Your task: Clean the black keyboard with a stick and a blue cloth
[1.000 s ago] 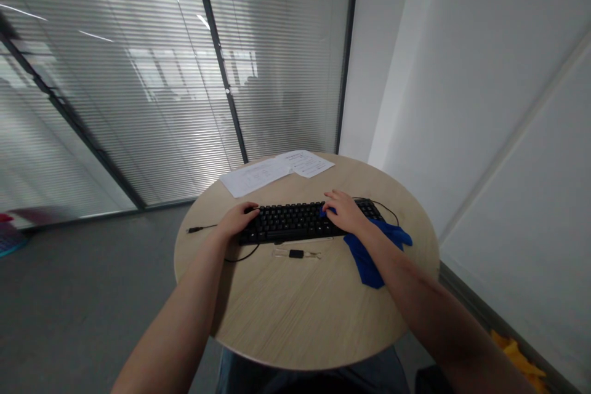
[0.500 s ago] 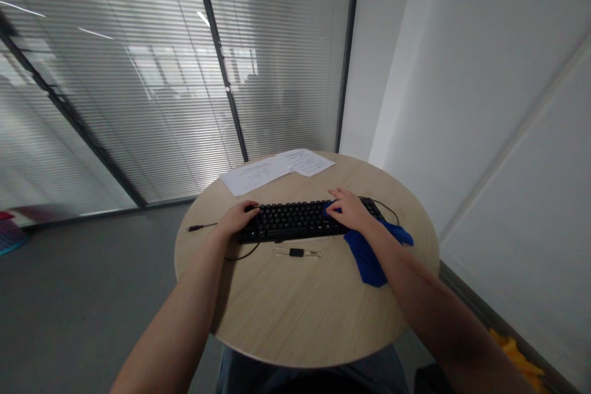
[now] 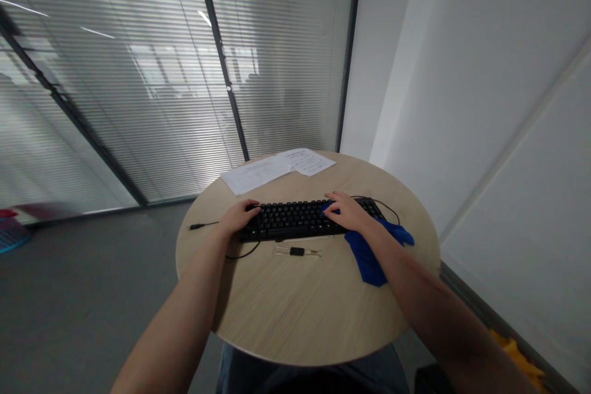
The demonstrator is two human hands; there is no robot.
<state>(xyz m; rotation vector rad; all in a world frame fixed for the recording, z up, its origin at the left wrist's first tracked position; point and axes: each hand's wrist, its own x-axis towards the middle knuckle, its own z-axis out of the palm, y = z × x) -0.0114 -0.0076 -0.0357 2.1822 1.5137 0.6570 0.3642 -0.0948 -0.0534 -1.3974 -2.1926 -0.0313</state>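
Note:
A black keyboard [image 3: 290,220] lies across the round wooden table. My left hand [image 3: 237,217] grips its left end, the thumb and fingers around the edge. Over the right part of the keys is my right hand [image 3: 348,212], pinching a fold of a blue cloth [image 3: 368,258] against them. The rest of that cloth trails under my right wrist onto the table. In front of the keyboard lies a small clear tool with a black middle [image 3: 297,252]; its kind is hard to make out.
Printed paper sheets [image 3: 258,175] lie at the table's far edge. The keyboard's cable ends in a plug [image 3: 196,227] at the left, and another stretch loops behind on the right. A glass partition with blinds [image 3: 290,104] and a white wall [image 3: 498,104] stand close behind the table.
My right hand has shifted very slightly to the left over the keys with the cloth. My left hand stays on the keyboard's left end.

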